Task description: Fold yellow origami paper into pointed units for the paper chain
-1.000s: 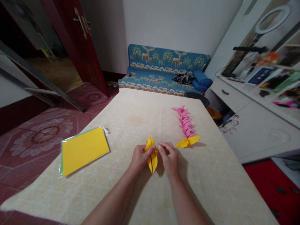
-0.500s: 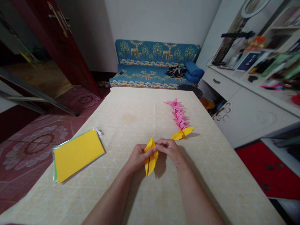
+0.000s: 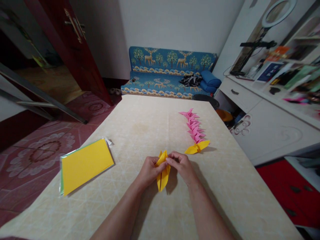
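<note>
Between my hands, above the table, is a folded yellow paper piece [image 3: 163, 180] with a long pointed lower end and a dark slit down its middle. My left hand [image 3: 151, 168] pinches it from the left, thumb lying across the front. On the other side my right hand [image 3: 181, 164] grips its upper right edge between thumb and fingers. Beyond my right hand a second folded yellow paper piece [image 3: 197, 147] lies on the table, touching the near end of a row of folded pink paper pieces [image 3: 194, 126].
A clear packet of yellow and green paper sheets [image 3: 87, 165] lies on the left of the cloth-covered table [image 3: 140, 213]. Past the far edge stands a blue patterned sofa [image 3: 172, 71]. A white cabinet [image 3: 265, 123] flanks the right side, a red door [image 3: 82, 60] the left.
The view has shifted slightly, so everything sits a little lower and further right. The top of the held yellow paper now shows separate points, and my right fingers have closed in on its upper edge.
</note>
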Tool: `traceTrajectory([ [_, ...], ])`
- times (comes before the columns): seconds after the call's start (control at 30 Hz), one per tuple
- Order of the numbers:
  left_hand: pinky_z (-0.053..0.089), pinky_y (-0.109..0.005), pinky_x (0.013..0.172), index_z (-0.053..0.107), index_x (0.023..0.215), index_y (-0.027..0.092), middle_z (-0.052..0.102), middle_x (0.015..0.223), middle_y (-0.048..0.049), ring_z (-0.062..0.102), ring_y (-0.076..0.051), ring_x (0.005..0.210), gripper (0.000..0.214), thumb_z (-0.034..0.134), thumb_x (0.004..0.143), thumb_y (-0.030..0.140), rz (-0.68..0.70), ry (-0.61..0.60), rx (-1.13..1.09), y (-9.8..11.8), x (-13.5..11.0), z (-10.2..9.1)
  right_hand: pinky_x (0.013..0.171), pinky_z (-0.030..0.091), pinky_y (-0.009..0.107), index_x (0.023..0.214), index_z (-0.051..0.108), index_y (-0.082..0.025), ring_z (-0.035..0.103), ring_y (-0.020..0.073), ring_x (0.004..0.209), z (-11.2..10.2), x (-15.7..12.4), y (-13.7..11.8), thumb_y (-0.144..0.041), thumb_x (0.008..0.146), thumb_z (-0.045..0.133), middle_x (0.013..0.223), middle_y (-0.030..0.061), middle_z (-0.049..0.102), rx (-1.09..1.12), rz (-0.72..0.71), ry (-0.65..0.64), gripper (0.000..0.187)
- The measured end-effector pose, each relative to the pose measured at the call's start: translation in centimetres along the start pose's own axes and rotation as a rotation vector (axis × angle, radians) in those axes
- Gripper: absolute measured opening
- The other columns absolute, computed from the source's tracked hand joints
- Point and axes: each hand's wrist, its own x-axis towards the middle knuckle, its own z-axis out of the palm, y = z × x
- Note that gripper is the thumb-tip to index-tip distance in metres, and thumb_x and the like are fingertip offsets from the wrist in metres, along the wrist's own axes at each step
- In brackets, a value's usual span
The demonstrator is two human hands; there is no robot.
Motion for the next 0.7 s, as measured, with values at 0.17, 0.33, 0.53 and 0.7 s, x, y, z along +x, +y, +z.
traceTrajectory([
  [0.17, 0.025, -0.018, 0.043, 0.058, 0.056, 0.009, 0.044, 0.052, 0.0012, 0.035, -0.006, 0.046, 0.042, 0.066, 0.068, 0.049, -0.03, -0.035, -0.063, 0.09, -0.12, 0.02, 0.065, 0.04, 0.023, 0.065, 0.06, -0.017, 0.05, 0.0131, 0.066, 0.07, -0.08, 0.12, -0.032, 0.076, 0.06, 0.066, -0.0011, 0.056, 0.067, -0.008, 0.027, 0.019],
  [0.33, 0.027, -0.019, 0.043, 0.06, 0.059, 0.009, 0.047, 0.052, 0.0003, 0.037, -0.006, 0.044, 0.041, 0.065, 0.07, 0.048, -0.046, -0.107, -0.053, -0.01, -0.2, -0.11, 0.067, 0.041, 0.024, 0.067, 0.062, -0.017, 0.052, 0.0142, 0.072, -0.08, -0.08, 0.07, -0.032, 0.078, 0.059, 0.071, 0.0005, 0.057, 0.102, -0.014, -0.006, 0.019],
  [0.53, 0.027, -0.019, 0.043, 0.06, 0.059, 0.009, 0.048, 0.053, -0.0002, 0.038, -0.007, 0.045, 0.04, 0.066, 0.068, 0.047, -0.051, -0.09, -0.066, 0.23, -0.18, 0.0, 0.067, 0.042, 0.024, 0.069, 0.063, -0.017, 0.053, 0.015, 0.071, 0.39, -0.07, 0.54, -0.036, 0.077, 0.061, 0.072, 0.0015, 0.059, 0.137, 0.002, 0.071, 0.021],
  [0.7, 0.026, -0.019, 0.043, 0.058, 0.058, 0.01, 0.045, 0.051, 0.0008, 0.035, -0.006, 0.044, 0.039, 0.064, 0.071, 0.046, -0.042, -0.143, -0.047, 0.41, -0.32, -0.16, 0.069, 0.042, 0.025, 0.077, 0.066, -0.017, 0.054, 0.016, 0.074, 0.17, -0.12, 0.4, -0.036, 0.076, 0.062, 0.077, 0.0017, 0.06, 0.213, 0.041, -0.002, 0.019],
])
